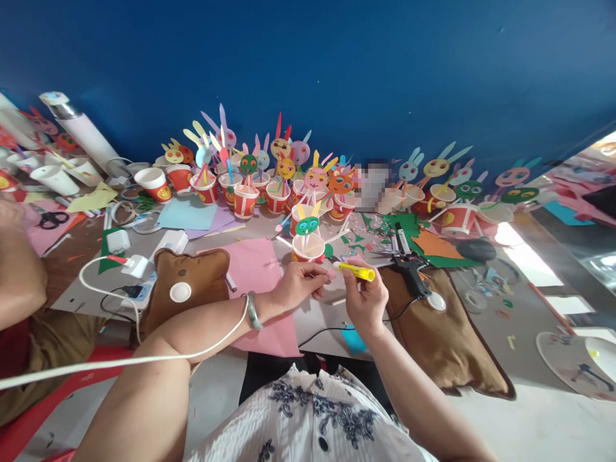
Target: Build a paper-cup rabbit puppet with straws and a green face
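Observation:
Between the thumb and fingers of my left hand (pixel 304 280) is a small pink paper piece (pixel 331 274). My right hand (pixel 366 300) grips a yellow marker (pixel 357 271), its pale end turned toward that piece; whether they touch I cannot tell. Just beyond both hands stands a red and white paper cup (pixel 308 248). A green paper face (pixel 307 225) with yellow ears rises out of it, and white strips stick out at its sides. A pink sheet (pixel 257 269) lies under and beside my left hand.
Cups with paper animal faces (pixel 286 168) line the blue wall. A black glue gun (pixel 409 269) rests on a brown cushion (pixel 445 327) at right. Another brown cushion (pixel 187 282) and a power strip (pixel 171 242) are at left. A white cable (pixel 192 355) crosses my left arm. Another person's arm (pixel 19 269) is far left.

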`<state>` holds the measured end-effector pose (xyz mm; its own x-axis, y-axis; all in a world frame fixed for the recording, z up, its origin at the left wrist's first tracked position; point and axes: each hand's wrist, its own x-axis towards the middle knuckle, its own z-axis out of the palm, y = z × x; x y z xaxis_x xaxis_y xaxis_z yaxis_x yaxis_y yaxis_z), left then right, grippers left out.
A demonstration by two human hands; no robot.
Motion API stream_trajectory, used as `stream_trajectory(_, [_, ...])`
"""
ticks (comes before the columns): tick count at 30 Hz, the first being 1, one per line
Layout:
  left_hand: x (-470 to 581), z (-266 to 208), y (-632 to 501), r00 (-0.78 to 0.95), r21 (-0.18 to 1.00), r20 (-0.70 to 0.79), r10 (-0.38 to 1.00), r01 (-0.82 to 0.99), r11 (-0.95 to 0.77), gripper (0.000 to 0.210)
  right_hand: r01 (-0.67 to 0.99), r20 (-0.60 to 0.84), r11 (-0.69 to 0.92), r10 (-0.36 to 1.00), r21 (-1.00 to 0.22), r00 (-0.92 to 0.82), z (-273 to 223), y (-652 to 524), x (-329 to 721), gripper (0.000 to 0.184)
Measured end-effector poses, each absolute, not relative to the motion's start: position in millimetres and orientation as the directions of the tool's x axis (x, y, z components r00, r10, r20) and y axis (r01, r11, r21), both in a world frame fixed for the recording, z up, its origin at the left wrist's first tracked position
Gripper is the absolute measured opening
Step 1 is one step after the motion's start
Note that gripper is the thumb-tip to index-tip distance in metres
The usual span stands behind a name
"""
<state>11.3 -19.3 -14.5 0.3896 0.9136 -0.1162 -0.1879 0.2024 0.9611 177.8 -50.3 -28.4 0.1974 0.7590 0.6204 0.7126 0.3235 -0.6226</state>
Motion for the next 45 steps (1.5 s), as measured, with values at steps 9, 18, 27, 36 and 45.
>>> stream_trajectory(9, [11.0,-16.4,-18.4,0.372,0.967,-0.114,0.921,-0.172,0.189,0.024,0.72,0.624,0.384,0.776,-0.578,0.087,-28.1,-57.6,174.1,0.017])
stream_trajectory(18, [11.1,-15.9,-16.6,0.332,0.955,-0.196,0.923,-0.148,0.256,0.027,0.703,0.632,0.364,0.759,-0.611,0.157,-31.5,-59.8,179.0,0.019])
stream_trajectory(27, [11.3,-12.5,-20.3,0.384,0.953,-0.151,0.911,-0.188,0.238,0.028,0.726,0.636,0.365,0.761,-0.582,0.127,-28.9,-52.6,178.3,0.017])
stream_trajectory(36, [10.5,-17.5,-19.2,0.386,0.966,-0.119,0.915,-0.168,0.197,0.033,0.701,0.631,0.42,0.774,-0.576,0.055,-27.9,-64.7,172.6,0.014])
stream_trajectory(45, [10.3,-14.0,-19.6,0.369,0.963,-0.142,0.919,-0.162,0.214,0.033,0.695,0.647,0.359,0.737,-0.623,0.199,-28.4,-59.9,181.9,0.017])
